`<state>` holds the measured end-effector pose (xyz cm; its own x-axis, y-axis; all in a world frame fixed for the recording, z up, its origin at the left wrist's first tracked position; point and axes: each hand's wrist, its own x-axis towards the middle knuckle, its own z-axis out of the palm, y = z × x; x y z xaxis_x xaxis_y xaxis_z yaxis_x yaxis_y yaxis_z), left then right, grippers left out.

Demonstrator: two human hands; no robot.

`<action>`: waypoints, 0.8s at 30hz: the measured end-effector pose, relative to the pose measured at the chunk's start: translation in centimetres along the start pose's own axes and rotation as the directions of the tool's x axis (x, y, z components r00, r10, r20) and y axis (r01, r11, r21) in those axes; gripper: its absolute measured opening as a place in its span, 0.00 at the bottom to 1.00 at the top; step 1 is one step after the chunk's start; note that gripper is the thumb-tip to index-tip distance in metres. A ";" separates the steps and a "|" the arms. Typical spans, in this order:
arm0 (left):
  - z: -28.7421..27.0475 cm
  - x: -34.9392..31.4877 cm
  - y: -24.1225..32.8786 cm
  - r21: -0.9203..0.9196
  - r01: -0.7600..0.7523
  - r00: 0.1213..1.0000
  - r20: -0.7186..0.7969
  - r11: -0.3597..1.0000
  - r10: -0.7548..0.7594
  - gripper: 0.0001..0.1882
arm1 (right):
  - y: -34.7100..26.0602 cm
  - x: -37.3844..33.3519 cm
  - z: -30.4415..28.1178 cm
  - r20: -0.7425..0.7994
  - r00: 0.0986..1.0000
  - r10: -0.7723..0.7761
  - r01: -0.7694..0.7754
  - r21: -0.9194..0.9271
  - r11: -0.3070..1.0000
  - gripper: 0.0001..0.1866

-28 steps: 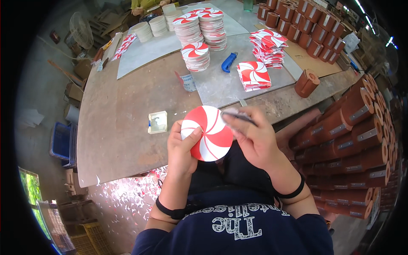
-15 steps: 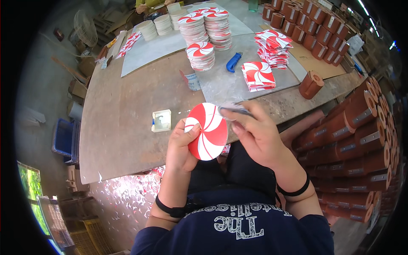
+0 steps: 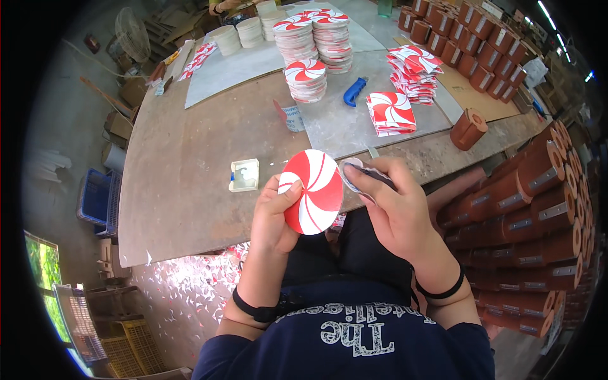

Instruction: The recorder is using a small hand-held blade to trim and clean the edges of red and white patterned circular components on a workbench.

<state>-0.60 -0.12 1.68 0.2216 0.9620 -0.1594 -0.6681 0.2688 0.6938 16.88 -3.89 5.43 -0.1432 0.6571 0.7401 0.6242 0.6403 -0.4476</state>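
Observation:
My left hand [image 3: 272,218] grips a round disc [image 3: 320,196] with a red and white swirl face, thumb on the face near its centre. The disc is tilted up above the table's near edge. In my right hand [image 3: 402,206] is a folded piece of sandpaper [image 3: 352,176], dark grey on one side and pale on the other, pinched between fingers and thumb. It sits just beside the disc's right rim; whether the two touch I cannot tell. A small square white dish [image 3: 244,175] rests on the table left of the disc.
Swirl-topped disc stacks [image 3: 305,81] stand on the table [image 3: 190,158], near a blue-handled cutter [image 3: 355,92], a curled sandpaper scrap [image 3: 292,118] and square swirl sheets [image 3: 391,114]. Brown cylinders [image 3: 506,209] are piled at right. Another person's hand [image 3: 225,6] shows at the far edge.
My right hand has moved slightly right and turned, showing more of the folded sandpaper. The disc stays in my left hand, and the whole view has shifted a little.

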 end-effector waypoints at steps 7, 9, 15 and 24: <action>0.2 0.3 0.0 -0.034 -0.015 0.998 -0.060 0.999 0.013 0.12 | -1.4 -3.5 2.7 -0.002 1.000 -0.028 0.028 -0.049 0.998 0.13; 0.2 0.3 -0.1 -0.043 -0.011 0.997 -0.071 0.999 0.007 0.12 | -1.4 -4.6 3.2 0.042 0.998 -0.054 0.055 0.001 0.999 0.07; 0.3 0.3 -0.8 -0.051 0.033 0.998 -0.045 0.998 -0.035 0.18 | -0.5 -2.3 2.2 -0.111 0.993 -0.033 0.028 -0.041 0.999 0.13; 0.1 0.8 -1.3 -0.106 0.032 0.991 -0.126 0.994 -0.045 0.13 | -1.1 -5.8 4.3 0.008 0.997 -0.081 0.082 -0.024 0.996 0.17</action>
<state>0.54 0.31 0.75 0.1602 0.9473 -0.2774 -0.7320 0.3025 0.6104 13.68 -6.68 -0.55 -0.2000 0.6061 0.7698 0.6289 0.6819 -0.3735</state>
